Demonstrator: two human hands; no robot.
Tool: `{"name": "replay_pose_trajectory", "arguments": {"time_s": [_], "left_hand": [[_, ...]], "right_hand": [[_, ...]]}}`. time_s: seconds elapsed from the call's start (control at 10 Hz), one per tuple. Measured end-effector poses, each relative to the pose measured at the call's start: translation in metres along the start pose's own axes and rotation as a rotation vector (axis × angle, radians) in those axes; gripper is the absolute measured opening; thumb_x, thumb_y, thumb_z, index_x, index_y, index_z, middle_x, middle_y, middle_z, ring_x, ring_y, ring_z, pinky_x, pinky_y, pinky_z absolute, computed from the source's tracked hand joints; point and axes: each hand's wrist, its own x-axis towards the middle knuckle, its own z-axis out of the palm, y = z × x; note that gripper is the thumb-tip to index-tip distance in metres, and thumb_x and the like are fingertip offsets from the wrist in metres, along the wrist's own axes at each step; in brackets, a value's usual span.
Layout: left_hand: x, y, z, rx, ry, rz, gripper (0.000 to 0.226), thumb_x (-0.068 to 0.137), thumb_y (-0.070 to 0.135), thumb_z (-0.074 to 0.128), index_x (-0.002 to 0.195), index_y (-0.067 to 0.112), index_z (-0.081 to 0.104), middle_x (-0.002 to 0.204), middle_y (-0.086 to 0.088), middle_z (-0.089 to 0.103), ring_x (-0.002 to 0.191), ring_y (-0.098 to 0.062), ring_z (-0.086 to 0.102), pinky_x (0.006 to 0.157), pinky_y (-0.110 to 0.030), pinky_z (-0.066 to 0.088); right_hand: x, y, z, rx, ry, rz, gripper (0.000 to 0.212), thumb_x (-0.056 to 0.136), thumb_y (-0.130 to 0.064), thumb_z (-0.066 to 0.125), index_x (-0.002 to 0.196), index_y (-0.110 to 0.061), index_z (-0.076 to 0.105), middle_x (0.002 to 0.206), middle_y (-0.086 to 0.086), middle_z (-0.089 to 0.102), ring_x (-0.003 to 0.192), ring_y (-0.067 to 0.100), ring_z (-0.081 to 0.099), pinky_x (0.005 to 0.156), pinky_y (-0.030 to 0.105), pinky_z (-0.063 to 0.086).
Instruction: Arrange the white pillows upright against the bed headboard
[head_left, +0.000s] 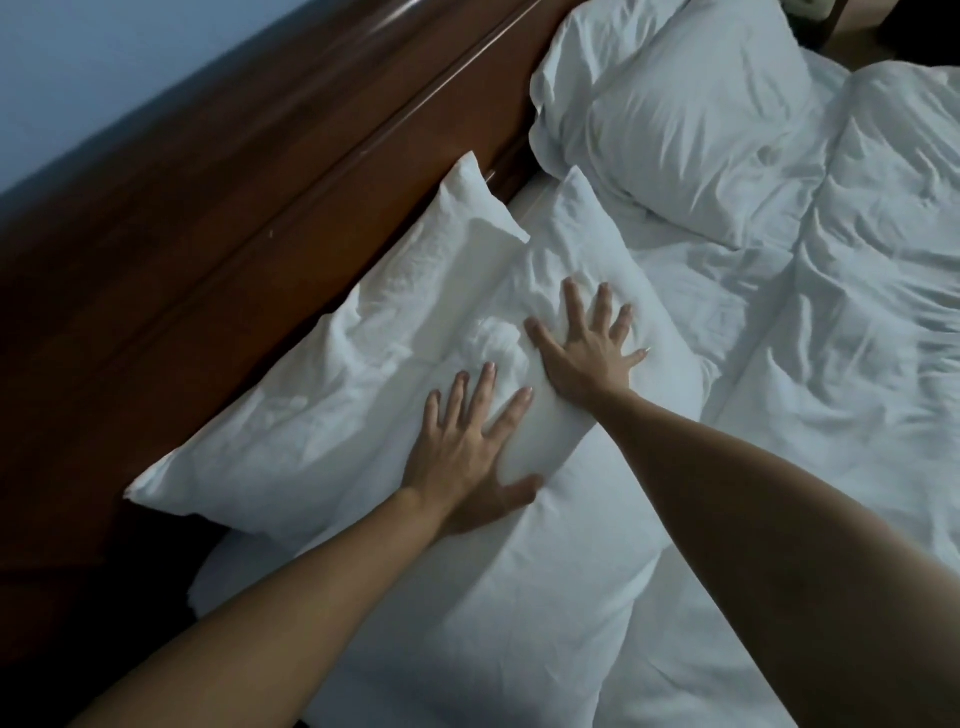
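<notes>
Two pillows (332, 364) at 9 o'clock lean on the headboard (249, 171), looking nearly set. Left hand (462, 457) and right hand (582, 353) press the front one with flat, spread fingers, gripping nothing. Another pillow (691, 119) at 1 o'clock seems to need straightening. No containers show.
</notes>
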Motion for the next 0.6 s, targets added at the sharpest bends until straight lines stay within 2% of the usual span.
{"name": "replay_pose_trajectory", "arguments": {"time_s": [0.1, 0.2, 0.3, 0.4, 0.5, 0.6], "left_hand": [[-0.002, -0.003, -0.006, 0.002, -0.038, 0.017, 0.099, 0.083, 0.089, 0.025, 0.159, 0.04, -0.015, 0.17, -0.011, -0.016, 0.157, -0.039, -0.001, 0.122, -0.06, 0.009], [-0.009, -0.003, -0.021, -0.005, -0.098, 0.028, 0.096, 0.085, 0.086, 0.026, 0.161, 0.038, -0.007, 0.171, -0.01, -0.014, 0.156, -0.037, 0.0, 0.123, -0.058, 0.01], [-0.021, 0.0, -0.047, -0.014, -0.106, 0.047, 0.086, 0.091, 0.075, 0.037, 0.161, 0.029, 0.018, 0.17, -0.012, 0.006, 0.155, -0.035, 0.011, 0.122, -0.052, 0.018], [-0.04, 0.009, -0.077, -0.047, -0.128, 0.033, 0.064, 0.095, 0.054, 0.052, 0.149, 0.02, 0.045, 0.161, -0.01, 0.031, 0.144, -0.032, 0.034, 0.114, -0.044, 0.032], [-0.066, 0.023, -0.103, -0.141, -0.077, 0.023, 0.049, 0.096, 0.043, 0.055, 0.137, 0.016, 0.058, 0.15, -0.006, 0.044, 0.136, -0.029, 0.045, 0.109, -0.041, 0.038], [-0.095, 0.045, -0.123, -0.139, 0.055, 0.026, 0.042, 0.097, 0.041, 0.055, 0.128, 0.015, 0.065, 0.141, -0.003, 0.053, 0.127, -0.026, 0.052, 0.105, -0.039, 0.041]], "right_hand": [[-0.003, -0.002, -0.009, -0.01, -0.022, 0.01, 0.084, 0.081, -0.089, 0.023, 0.154, -0.055, -0.004, 0.169, -0.008, -0.017, 0.154, 0.033, -0.016, 0.111, 0.076, 0.0], [-0.014, -0.005, -0.023, 0.016, -0.05, 0.025, 0.081, 0.085, -0.083, 0.031, 0.155, -0.05, 0.004, 0.17, -0.006, -0.008, 0.155, 0.035, -0.005, 0.113, 0.071, 0.015], [-0.037, -0.003, -0.042, -0.001, -0.061, 0.006, 0.069, 0.092, -0.07, 0.039, 0.15, -0.035, 0.028, 0.162, 0.005, 0.026, 0.143, 0.038, 0.033, 0.103, 0.056, 0.04], [-0.073, 0.003, -0.067, -0.083, -0.083, -0.004, 0.059, 0.095, -0.06, 0.044, 0.137, -0.019, 0.053, 0.141, 0.01, 0.051, 0.123, 0.035, 0.055, 0.095, 0.045, 0.045], [-0.111, 0.014, -0.093, -0.172, -0.064, -0.01, 0.059, 0.098, -0.058, 0.042, 0.135, -0.014, 0.058, 0.143, 0.009, 0.049, 0.124, 0.033, 0.055, 0.096, 0.044, 0.046], [-0.15, 0.021, -0.118, -0.207, -0.051, -0.029, 0.056, 0.097, -0.058, 0.045, 0.131, -0.016, 0.06, 0.142, 0.008, 0.05, 0.124, 0.031, 0.056, 0.094, 0.041, 0.046]]}}
